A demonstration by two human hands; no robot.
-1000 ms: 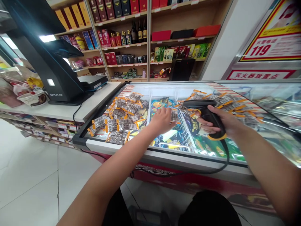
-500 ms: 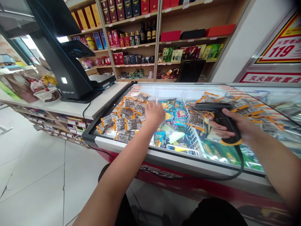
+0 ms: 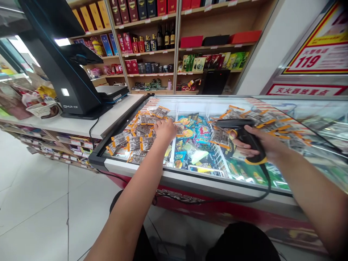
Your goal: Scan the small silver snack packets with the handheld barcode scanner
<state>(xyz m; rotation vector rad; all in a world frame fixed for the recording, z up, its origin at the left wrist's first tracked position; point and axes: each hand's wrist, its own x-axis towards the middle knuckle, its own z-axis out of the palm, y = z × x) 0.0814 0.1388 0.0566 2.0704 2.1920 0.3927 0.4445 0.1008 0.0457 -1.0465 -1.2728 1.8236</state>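
My right hand (image 3: pixel 259 143) is wrapped round the grip of a black and yellow handheld barcode scanner (image 3: pixel 239 127), pointed left above the freezer's glass top. My left hand (image 3: pixel 165 130) is over the right side of a pile of small clear snack packets (image 3: pixel 134 143) with orange edges. Its fingers are bent down among the packets and partly hidden; no packet shows lifted in them. Another snack packet (image 3: pixel 179 128) lies on the glass just right of that hand. More packets (image 3: pixel 221 137) lie below the scanner's nose.
The chest freezer (image 3: pixel 190 174) has bagged goods (image 3: pixel 202 134) under its glass. A scanner cable (image 3: pixel 268 186) loops along its front. To the left, a counter (image 3: pixel 108 114) bears a black checkout machine (image 3: pixel 81 94) and a paper bowl (image 3: pixel 43 108). Stocked shelves (image 3: pixel 150 52) stand behind.
My left hand has moved left onto the pile, and a packet now shows on its right side. The view has turned slightly right. My right hand still holds the scanner.
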